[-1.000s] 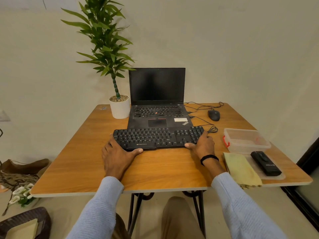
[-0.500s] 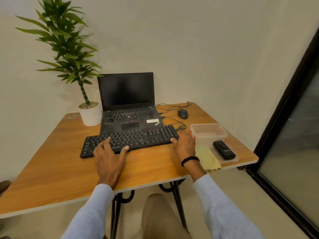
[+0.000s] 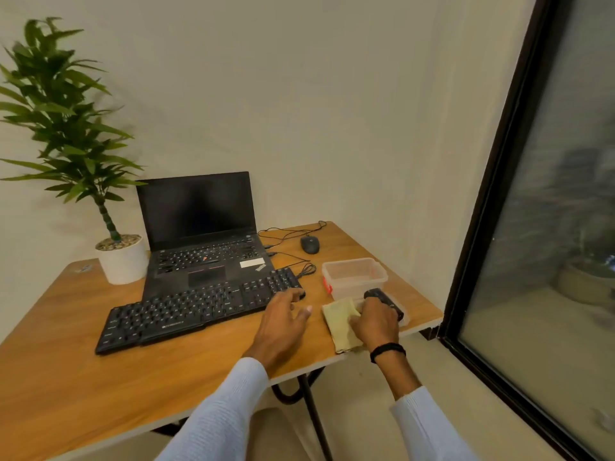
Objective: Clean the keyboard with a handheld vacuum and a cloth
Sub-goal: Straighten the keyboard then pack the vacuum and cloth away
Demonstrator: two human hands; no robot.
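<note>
Moved: right hand (image 3: 376, 322) is off the keyboard (image 3: 186, 311) and now on the vacuum (image 3: 382, 294); left hand (image 3: 283, 322) has gone from the keyboard's near edge, left of middle, to its right end; view has swung right, so a dark-framed glass pane (image 3: 549, 294) fills the right side.
Right hand: fingers curled over the near end of the vacuum, gripping it; thumb side lies over the cloth (image 3: 337, 322); black wristband (image 3: 387, 351) on the wrist.
Left hand: relaxed, fingers loosely bent and slightly spread, thumb out to the right; fingertips touch the keyboard's right end; holds nothing.
Keyboard: black, flat on the bench (image 3: 83, 377), set at a slant just in front of the laptop (image 3: 199, 227), its far edge touching or overlapping the laptop's front.
Vacuum: small, black, at the bench's right near corner, just in front of the box (image 3: 352, 281); whether it is lifted off the bench I cannot tell.
Cloth: yellow, flat, between the two hands, its near edge at the bench edge.
Box: clear plastic, red clip on its left side, open at the top.
Laptop: lid up, screen dark.
Mouse: black (image 3: 310, 244), behind the box, cable (image 3: 289, 257) looped beside the laptop.
Plant: green (image 3: 66, 128), in a white pot (image 3: 123, 264), left of the laptop.
</note>
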